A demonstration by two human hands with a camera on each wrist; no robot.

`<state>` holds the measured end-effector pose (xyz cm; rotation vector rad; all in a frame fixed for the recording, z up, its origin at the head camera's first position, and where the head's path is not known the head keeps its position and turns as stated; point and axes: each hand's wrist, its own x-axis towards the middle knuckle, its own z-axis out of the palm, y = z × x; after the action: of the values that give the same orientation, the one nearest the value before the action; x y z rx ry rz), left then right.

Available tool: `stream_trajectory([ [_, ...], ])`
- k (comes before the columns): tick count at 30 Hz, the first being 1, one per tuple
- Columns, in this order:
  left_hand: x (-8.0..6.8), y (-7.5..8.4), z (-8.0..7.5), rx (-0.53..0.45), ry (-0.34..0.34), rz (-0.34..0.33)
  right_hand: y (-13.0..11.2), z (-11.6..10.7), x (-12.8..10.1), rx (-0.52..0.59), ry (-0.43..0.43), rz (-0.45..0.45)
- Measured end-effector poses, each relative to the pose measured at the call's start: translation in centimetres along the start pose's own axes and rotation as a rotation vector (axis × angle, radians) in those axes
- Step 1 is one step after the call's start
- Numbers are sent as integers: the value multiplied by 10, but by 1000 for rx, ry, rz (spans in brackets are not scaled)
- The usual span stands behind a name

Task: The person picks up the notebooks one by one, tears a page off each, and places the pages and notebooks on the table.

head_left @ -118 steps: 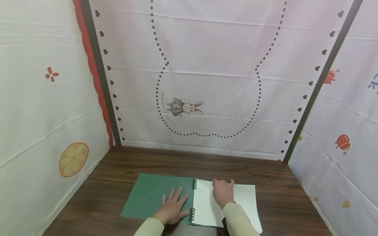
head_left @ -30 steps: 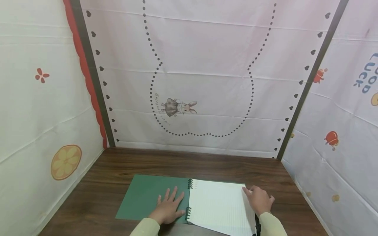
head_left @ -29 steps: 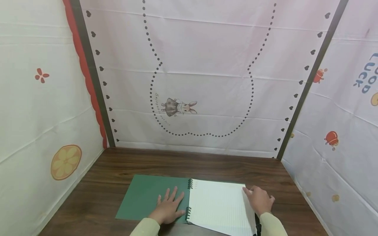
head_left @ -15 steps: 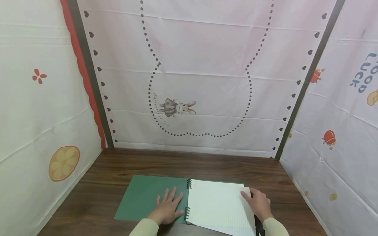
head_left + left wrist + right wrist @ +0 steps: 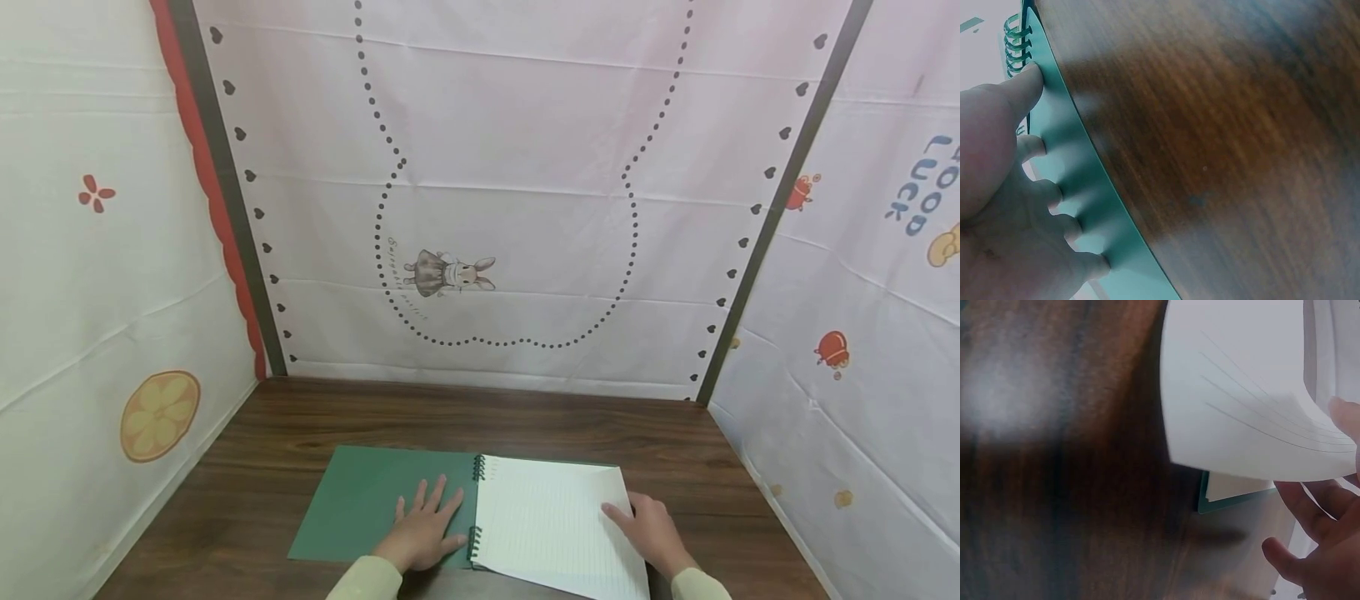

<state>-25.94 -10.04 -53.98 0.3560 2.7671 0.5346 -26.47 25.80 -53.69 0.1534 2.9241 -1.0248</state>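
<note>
A spiral notebook lies open, its green cover (image 5: 352,508) spread to the left and a lined white page (image 5: 547,521) to the right of the black coil (image 5: 477,468). My left hand (image 5: 422,533) rests on the cover with fingers spread, the thumb beside the coil. At the page's right edge, my right hand (image 5: 651,532) pinches the paper, thumb on top and fingers beneath. In the right wrist view that sheet (image 5: 1235,400) is bent up off the notebook's corner, where the green back cover (image 5: 1229,501) shows below. The right hand's fingers are partly hidden by the sheet.
The notebook lies on a dark wood table (image 5: 465,408). A white patterned cloth (image 5: 525,217) hangs behind it, with more cloth on the left (image 5: 97,292) and right (image 5: 862,283).
My right hand has moved from the middle of the page to its right edge, taken hold of the sheet and drawn it slightly left. My left hand stays on the cover.
</note>
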Motion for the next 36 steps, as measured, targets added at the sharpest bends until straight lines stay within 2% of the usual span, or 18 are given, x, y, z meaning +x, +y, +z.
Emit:
stream_trajectory([
  [5, 0, 0, 1, 0, 4, 5, -1, 0, -4, -3, -28, 22],
  [9, -1, -1, 1, -1, 10, 10, -3, 0, -5, -19, -37, -6],
  [17, -2, -2, 2, -1, 12, 16, -3, -2, -2, -27, -110, -20],
  [28, -1, -2, 0, 7, -1, 14, -4, -3, 1, -92, -71, -89],
  [36, -1, -2, 1, 9, -10, 6, -6, -2, 4, -153, -63, -105],
])
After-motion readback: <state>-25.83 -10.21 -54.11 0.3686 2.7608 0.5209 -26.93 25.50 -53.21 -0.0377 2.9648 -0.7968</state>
